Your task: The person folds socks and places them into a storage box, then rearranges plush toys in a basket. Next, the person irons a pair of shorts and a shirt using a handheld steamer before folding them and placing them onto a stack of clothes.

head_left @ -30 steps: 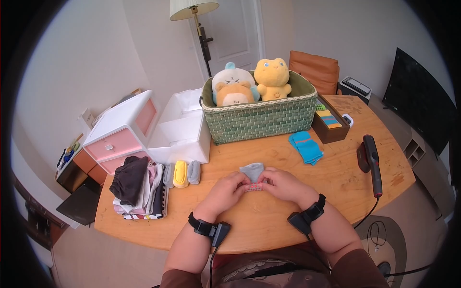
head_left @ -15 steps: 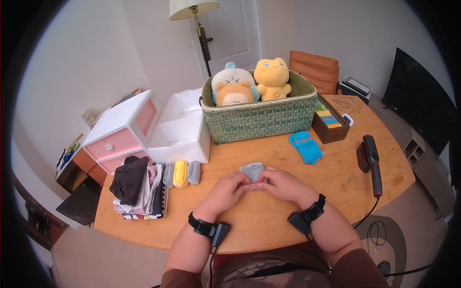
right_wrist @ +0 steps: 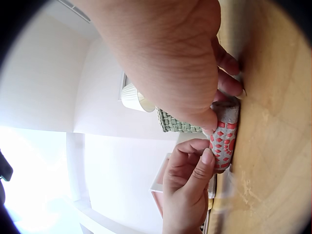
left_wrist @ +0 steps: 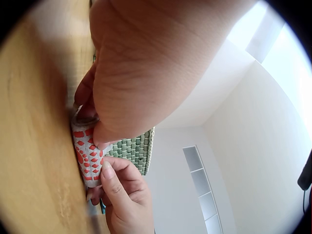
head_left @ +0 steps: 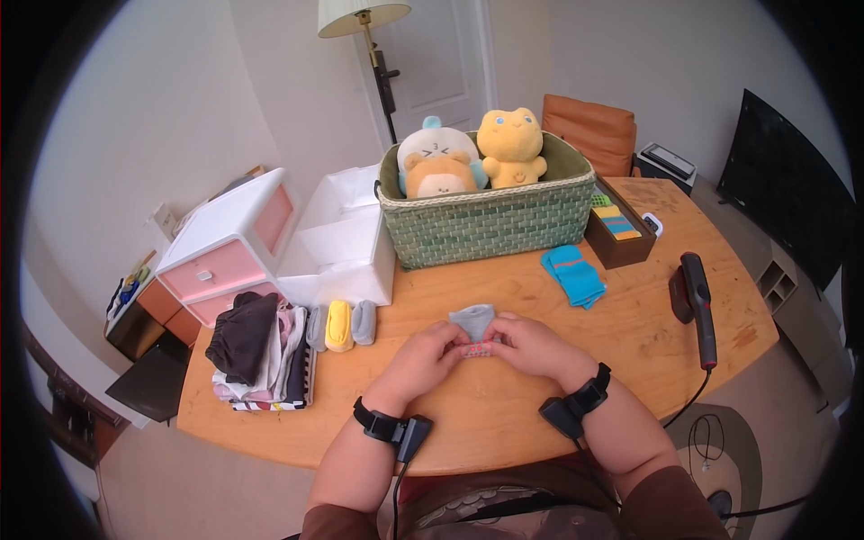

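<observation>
On the wooden table in front of me lies a grey sock (head_left: 472,319) with its near end rolled up. Red grip marks cover the rolled part of the sock (left_wrist: 87,155). My left hand (head_left: 421,358) pinches one side of the roll between thumb and fingers. At the other side, my right hand (head_left: 538,349) pinches it the same way. Both thumbs press on the near face of the roll, as the right wrist view of the sock (right_wrist: 224,141) shows. Fingers behind the roll are partly hidden. The flat grey end points away from me, toward the basket.
Left of my hands stand a rolled yellow sock (head_left: 337,326) between grey rolls, a clothes pile (head_left: 261,351), a white bin (head_left: 346,261) and a pink-white drawer unit (head_left: 225,247). A green basket (head_left: 490,229) holds plush toys. Rightward are blue socks (head_left: 574,277), a brown box (head_left: 623,247) and a black corded appliance (head_left: 697,310).
Both hands keep nearly the same place on the grey sock. The red marks showing on the rolled part have shifted slightly.
</observation>
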The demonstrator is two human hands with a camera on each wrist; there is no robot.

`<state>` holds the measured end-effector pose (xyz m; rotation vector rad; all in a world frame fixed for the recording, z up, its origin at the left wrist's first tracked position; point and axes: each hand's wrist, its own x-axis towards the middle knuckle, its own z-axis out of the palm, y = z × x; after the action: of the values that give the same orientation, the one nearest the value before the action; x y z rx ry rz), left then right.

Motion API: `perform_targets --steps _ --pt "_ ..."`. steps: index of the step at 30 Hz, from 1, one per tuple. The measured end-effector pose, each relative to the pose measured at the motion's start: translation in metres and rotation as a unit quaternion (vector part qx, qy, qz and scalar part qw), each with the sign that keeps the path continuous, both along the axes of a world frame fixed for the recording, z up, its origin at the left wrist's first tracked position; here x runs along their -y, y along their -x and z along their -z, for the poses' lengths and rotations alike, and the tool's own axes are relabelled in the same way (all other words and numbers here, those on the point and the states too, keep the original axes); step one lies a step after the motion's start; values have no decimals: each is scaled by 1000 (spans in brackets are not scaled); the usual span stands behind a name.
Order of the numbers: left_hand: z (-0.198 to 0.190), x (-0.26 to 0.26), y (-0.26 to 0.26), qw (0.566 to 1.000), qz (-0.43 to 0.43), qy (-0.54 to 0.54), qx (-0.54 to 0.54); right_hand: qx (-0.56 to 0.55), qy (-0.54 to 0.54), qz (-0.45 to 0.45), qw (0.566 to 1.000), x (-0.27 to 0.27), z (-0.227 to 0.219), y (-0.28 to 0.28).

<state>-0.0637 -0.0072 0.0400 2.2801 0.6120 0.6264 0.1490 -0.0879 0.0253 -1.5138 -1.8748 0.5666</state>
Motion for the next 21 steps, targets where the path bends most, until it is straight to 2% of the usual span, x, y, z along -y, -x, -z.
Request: perform_targets --steps 8,10,21 --pt "0 0 0 1000 5 -9 5 2 -31 0 1000 -2 4 -1" --pt "0 0 -1 1000 9 -19 5 4 4 4 1000 0 -1 0" --pt "-1 0 -1 1000 6 -6 -1 7 4 2 1000 -1 1 -1"
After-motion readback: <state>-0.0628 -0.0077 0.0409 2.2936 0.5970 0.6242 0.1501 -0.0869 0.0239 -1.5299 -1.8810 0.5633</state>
